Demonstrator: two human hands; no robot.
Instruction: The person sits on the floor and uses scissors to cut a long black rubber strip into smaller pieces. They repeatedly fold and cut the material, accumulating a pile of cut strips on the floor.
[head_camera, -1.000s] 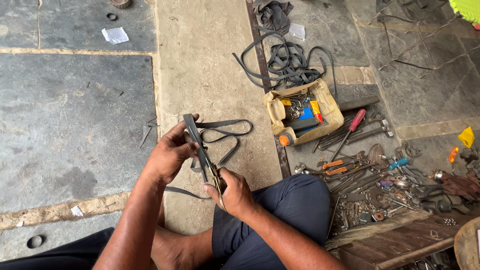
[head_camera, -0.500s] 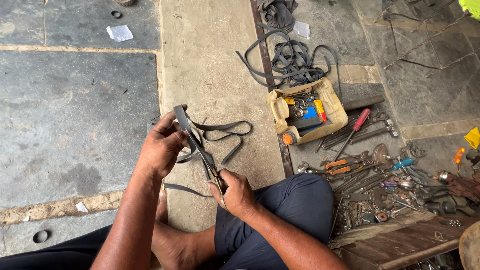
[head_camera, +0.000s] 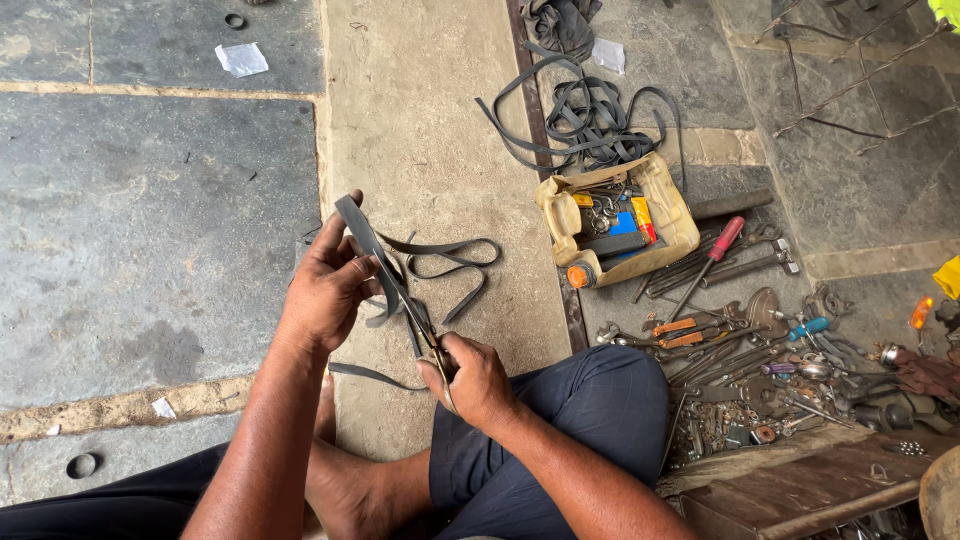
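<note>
My left hand (head_camera: 330, 285) pinches a flat black rubber strip (head_camera: 362, 232) and holds it up at a slant. My right hand (head_camera: 472, 378) grips a pair of scissors (head_camera: 425, 325) whose blades run along the strip just below my left fingers. Cut lengths of the same black rubber (head_camera: 450, 262) curl on the stone floor behind my hands, and one thin piece (head_camera: 365, 372) lies under my wrists. I sit on the ground with my legs folded in dark trousers (head_camera: 560, 420).
A cut-open yellow plastic can (head_camera: 665, 215) holds small tools at the right. Beyond it lies a tangle of black rubber strips (head_camera: 590, 110). Several screwdrivers, wrenches and metal parts (head_camera: 760, 350) crowd the floor at right, by a wooden plank (head_camera: 800, 490).
My left hand has lifted the strip's end higher and to the left, and the scissors have worked further along it. The view has shifted slightly.
</note>
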